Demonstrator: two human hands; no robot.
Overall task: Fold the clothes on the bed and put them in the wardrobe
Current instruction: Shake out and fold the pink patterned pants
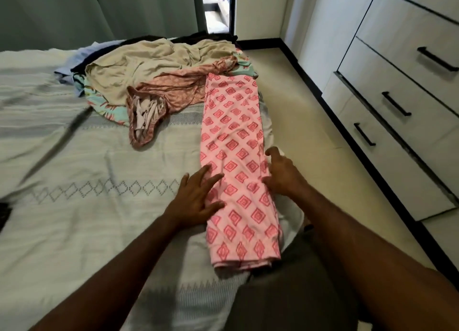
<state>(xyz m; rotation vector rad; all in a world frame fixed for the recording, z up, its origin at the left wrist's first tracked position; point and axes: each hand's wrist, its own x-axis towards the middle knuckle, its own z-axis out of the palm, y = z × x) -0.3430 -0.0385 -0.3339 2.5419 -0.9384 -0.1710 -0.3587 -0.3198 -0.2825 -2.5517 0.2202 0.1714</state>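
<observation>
Two bare forearms are seen reaching in from the near edge, above a grey-clad lap at the bottom. Beneath them, most of the view is filled by the bed (74, 219), covered by a pale spread stitched with grey diamond rows. On the right, a white wardrobe (397, 87) with black bar handles is set across a strip of cream floor.

A heap of unfolded clothes (149, 64) is piled at the far side of the bed: a beige garment on top, a dusty-pink one trailing nearer, blue and floral pieces underneath.

A pink garment (236, 161), printed with red diamonds, is laid folded into a long narrow strip along the bed's right edge, running from the heap toward the near end.

The left hand (198, 196) is pressed flat on the strip's left edge, fingers spread and straight. The right hand (280, 174) is placed at the strip's right edge, fingers bent against the cloth; whether the fabric is pinched cannot be told.
</observation>
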